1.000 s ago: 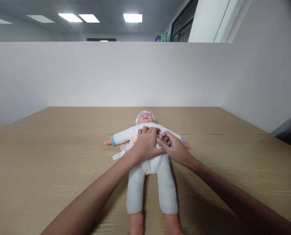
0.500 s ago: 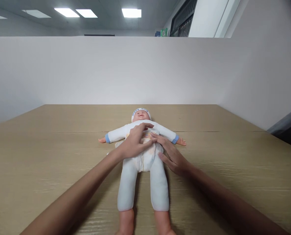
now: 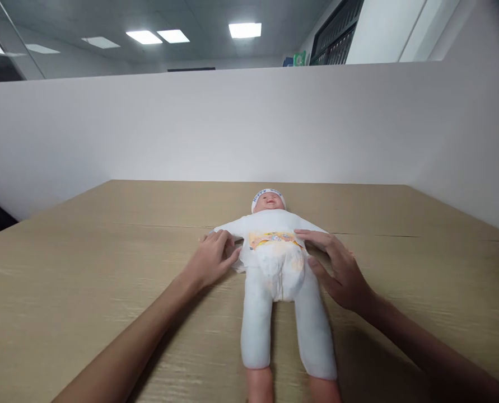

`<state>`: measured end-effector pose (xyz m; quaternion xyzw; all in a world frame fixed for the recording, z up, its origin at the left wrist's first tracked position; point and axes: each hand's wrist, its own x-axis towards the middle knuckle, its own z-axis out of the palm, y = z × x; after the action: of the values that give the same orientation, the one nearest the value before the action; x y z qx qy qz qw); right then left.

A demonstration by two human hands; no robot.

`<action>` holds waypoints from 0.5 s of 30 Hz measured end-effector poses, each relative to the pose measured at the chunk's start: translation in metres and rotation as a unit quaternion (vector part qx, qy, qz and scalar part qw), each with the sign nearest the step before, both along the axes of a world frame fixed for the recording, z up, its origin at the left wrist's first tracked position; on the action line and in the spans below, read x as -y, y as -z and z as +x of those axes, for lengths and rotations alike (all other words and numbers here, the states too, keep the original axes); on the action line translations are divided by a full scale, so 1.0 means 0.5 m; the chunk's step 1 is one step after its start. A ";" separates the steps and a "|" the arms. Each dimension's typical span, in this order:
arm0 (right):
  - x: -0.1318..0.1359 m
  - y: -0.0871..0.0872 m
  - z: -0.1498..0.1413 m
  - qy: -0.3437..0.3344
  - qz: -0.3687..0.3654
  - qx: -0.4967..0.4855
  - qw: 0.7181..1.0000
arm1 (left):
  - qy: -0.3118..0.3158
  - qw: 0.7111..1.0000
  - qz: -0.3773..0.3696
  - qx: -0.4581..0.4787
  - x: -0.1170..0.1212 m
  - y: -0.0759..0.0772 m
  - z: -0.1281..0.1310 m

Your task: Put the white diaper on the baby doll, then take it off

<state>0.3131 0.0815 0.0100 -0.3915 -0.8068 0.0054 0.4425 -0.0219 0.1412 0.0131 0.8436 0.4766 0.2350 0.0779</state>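
Note:
A baby doll point(image 3: 257, 313) lies on its back with its head away from me, in a white suit and a white cap with lettering. Around its hips is a white diaper point(image 3: 280, 268) with a colourful printed front band; a loose side flap point(image 3: 241, 258) sticks out at the left. My left hand point(image 3: 213, 257) is by that flap and the doll's left-side arm, fingers bent, thumb apart from them. On the other side, my right hand point(image 3: 337, 268) has its fingers stretched over the band's right end, its thumb near the doll's hip.
The doll lies on a wide wooden table point(image 3: 106, 268) with a thin seam across it. White partition walls point(image 3: 249, 123) border its far side and right. A dark object with a bit of pink shows at the left edge.
My left hand has moved off the diaper's front to the doll's left side, uncovering the printed band. My right hand has shifted outward to the right side. The view has turned slightly left.

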 end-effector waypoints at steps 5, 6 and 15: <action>-0.018 -0.077 -0.100 0.025 -0.023 0.049 0.998 | -0.030 0.995 -0.036 -0.085 0.009 0.013 0.000; -0.024 -0.088 -0.119 0.038 -0.049 0.068 0.996 | -0.039 0.995 -0.047 -0.085 0.011 0.016 -0.001; -0.055 -0.126 -0.172 0.135 -0.214 0.155 0.955 | -0.028 0.964 -0.228 0.136 -0.018 -0.035 -0.019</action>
<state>0.2271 0.1092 0.0730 -0.5782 -0.7850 0.0575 0.2147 -0.0313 0.1502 0.0308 0.7498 0.5257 0.2348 0.3262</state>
